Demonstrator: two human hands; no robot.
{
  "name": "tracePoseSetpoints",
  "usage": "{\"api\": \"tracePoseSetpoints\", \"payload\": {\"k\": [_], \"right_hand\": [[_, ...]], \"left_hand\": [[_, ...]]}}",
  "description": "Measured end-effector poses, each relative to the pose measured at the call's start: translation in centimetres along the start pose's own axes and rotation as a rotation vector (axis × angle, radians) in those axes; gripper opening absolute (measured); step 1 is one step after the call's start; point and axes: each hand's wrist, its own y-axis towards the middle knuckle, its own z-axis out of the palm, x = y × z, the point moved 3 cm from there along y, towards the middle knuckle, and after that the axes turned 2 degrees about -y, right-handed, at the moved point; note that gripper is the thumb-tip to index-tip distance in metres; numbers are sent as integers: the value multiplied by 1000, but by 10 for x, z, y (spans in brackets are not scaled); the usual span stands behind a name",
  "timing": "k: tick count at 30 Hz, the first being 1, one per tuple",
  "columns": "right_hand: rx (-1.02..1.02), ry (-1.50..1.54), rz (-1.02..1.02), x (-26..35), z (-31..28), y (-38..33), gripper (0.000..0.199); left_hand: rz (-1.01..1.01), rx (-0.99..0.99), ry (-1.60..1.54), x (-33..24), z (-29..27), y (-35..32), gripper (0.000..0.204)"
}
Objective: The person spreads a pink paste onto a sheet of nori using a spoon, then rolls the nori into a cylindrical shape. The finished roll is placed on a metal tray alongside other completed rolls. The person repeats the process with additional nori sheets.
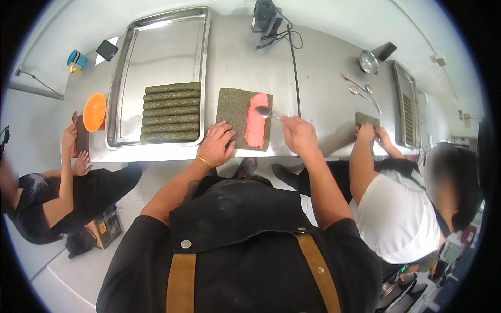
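Note:
A dark green nori sheet lies flat on the steel table before me. Along its right part runs a thick pink strip of paste. My right hand grips the handle of a metal spoon, whose bowl rests on or just over the paste. With fingers stretched out, my left hand lies at the sheet's lower left corner, its fingertips touching the edge. To the left, several finished nori rolls sit in a row inside a large metal tray.
An orange bowl stands left of the tray. At the left and right, two people work on their own nori. A black device with a cable is at the back. On the right are a metal bowl, several spoons and another tray.

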Motion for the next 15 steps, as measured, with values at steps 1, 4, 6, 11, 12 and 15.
{"api": "tracePoseSetpoints", "payload": {"k": [1, 4, 6, 11, 12, 15], "right_hand": [[46, -31, -9, -7, 4, 10, 26], [11, -58, -34, -25, 10, 40, 26], [-109, -40, 67, -39, 5, 58, 26], [217, 183, 308, -62, -8, 88, 31], [267, 190, 355, -62, -8, 90, 31], [354, 245, 254, -51, -6, 94, 31]], "left_hand": [[-2, -4, 12, -2, 0, 1, 35], [-13, 15, 52, -6, -1, 3, 40], [-26, 25, 77, -9, -2, 4, 44], [-79, 38, 92, -9, -2, 7, 49], [-81, 38, 90, -9, -2, 7, 49], [-79, 31, 82, -9, -2, 6, 49]]}}
